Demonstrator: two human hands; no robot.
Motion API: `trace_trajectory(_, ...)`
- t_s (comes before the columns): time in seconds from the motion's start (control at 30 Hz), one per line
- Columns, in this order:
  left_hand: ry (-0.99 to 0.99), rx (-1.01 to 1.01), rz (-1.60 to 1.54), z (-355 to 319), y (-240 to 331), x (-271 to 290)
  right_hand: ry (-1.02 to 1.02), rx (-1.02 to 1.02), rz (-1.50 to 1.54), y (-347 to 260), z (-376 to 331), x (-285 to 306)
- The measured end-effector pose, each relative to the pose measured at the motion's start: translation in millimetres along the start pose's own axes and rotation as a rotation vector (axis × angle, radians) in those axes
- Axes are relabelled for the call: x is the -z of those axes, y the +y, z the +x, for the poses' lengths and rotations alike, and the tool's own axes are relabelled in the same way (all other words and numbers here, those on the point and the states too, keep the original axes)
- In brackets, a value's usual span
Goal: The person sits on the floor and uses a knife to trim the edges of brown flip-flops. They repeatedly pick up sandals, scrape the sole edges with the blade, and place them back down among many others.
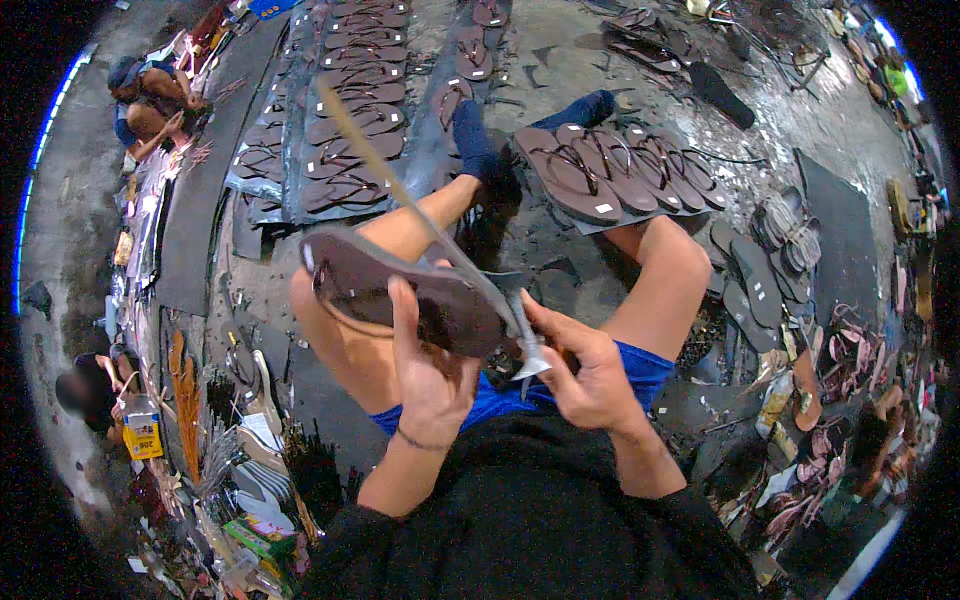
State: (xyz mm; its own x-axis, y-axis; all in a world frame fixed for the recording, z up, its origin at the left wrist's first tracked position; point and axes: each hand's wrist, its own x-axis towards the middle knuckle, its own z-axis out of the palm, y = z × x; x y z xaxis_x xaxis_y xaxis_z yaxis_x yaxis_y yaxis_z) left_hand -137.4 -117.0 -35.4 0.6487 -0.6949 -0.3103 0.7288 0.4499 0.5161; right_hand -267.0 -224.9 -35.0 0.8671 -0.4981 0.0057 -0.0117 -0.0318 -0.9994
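Observation:
My left hand (428, 385) grips a brown flip-flop (415, 295), tilted above my lap, thumb on its face and the other fingers behind. The strap hangs off its left side. A long thin strip (405, 195), tan at its far end and greyer near the flip-flop, slants across the flip-flop's right edge toward my right hand. My right hand (583, 365) is closed beside that edge, fingers around a curved grey piece (530, 345) with a pale flared end. I cannot tell whether this piece and the long strip are one thing.
Brown flip-flops (605, 175) lie in a row by my right knee. More flip-flops (360, 120) line a dark sheet ahead. Dark offcuts litter the floor. Loose soles (750, 285) lie at right, mixed sandals and a yellow box (142, 430) at left. Another person (150, 105) crouches far left.

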Motion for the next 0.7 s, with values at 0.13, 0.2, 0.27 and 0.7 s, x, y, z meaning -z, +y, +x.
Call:
trace_trajectory(0.13, 0.137, -0.114, 0.058, 13, 2, -18, 0.342, 0.255, -0.331, 29, -23, -25)
trace_trajectory(0.2, 0.223, -0.053, 0.064, 16, 9, -8, 0.284, 0.115, -0.468, 42, -63, -18)
trace_trajectory(0.27, 0.319, 0.019, 0.063, 11, 5, 15, 0.264, -0.013, -0.454, 36, -87, -15)
trace_trajectory(0.7, 0.454, -0.044, 0.457, -14, -5, 92, 0.074, -0.220, -0.277, 9, -55, -27)
